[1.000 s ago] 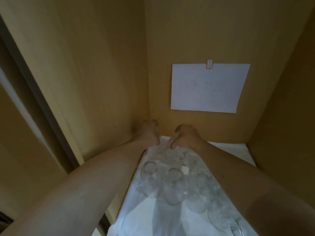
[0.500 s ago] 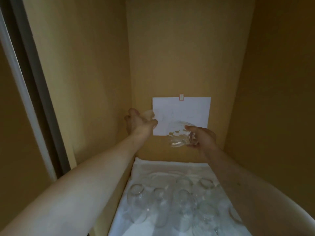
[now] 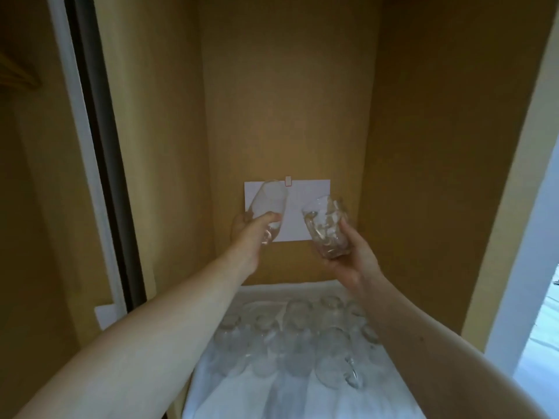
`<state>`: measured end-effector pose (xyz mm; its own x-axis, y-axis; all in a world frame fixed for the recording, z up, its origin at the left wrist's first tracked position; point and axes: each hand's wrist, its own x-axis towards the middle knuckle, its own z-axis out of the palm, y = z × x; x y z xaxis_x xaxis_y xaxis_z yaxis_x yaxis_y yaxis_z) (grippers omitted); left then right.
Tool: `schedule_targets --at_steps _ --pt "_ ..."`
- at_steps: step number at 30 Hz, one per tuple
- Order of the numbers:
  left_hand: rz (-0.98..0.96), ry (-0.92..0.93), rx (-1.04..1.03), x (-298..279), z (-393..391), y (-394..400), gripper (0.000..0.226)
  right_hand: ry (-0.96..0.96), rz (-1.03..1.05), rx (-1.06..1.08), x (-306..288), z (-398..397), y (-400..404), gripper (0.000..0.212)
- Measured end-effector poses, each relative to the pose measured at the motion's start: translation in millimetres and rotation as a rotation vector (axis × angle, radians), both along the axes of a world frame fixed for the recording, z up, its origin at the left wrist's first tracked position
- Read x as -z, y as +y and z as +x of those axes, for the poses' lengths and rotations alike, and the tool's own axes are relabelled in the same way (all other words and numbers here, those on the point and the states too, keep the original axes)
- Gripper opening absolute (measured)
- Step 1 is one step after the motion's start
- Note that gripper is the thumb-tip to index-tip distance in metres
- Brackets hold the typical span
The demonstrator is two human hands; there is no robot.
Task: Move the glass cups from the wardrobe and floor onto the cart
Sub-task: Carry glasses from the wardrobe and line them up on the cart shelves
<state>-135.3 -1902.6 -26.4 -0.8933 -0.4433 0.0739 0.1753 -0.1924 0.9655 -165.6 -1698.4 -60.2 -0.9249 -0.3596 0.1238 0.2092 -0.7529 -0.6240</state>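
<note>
I am reaching into a wooden wardrobe compartment. My left hand (image 3: 249, 234) grips a clear glass cup (image 3: 270, 204) raised in the air, its rim tilted up and away. My right hand (image 3: 352, 257) holds a second clear glass cup (image 3: 326, 226), also lifted and tilted to the left. Below both hands, several more clear glass cups (image 3: 298, 337) stand close together on a white cloth (image 3: 272, 397) covering the wardrobe shelf. The cart is not in view.
A white sheet of paper (image 3: 311, 192) hangs on the wardrobe's back wall behind the held cups. Wooden side walls close in left and right. A dark sliding-door track (image 3: 99, 152) runs down the left, and a white door frame (image 3: 523, 237) stands at the right.
Both hands have risen from the shelf's back corner, each lifting a glass cup up in front of the paper. The camera view has tilted upward and pulled back.
</note>
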Motion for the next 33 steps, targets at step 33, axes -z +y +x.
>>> schedule_targets --at_steps 33 --pt "0.086 -0.072 0.802 22.4 136.9 394.6 0.079 0.013 0.143 0.348 23.3 243.3 384.7 0.055"
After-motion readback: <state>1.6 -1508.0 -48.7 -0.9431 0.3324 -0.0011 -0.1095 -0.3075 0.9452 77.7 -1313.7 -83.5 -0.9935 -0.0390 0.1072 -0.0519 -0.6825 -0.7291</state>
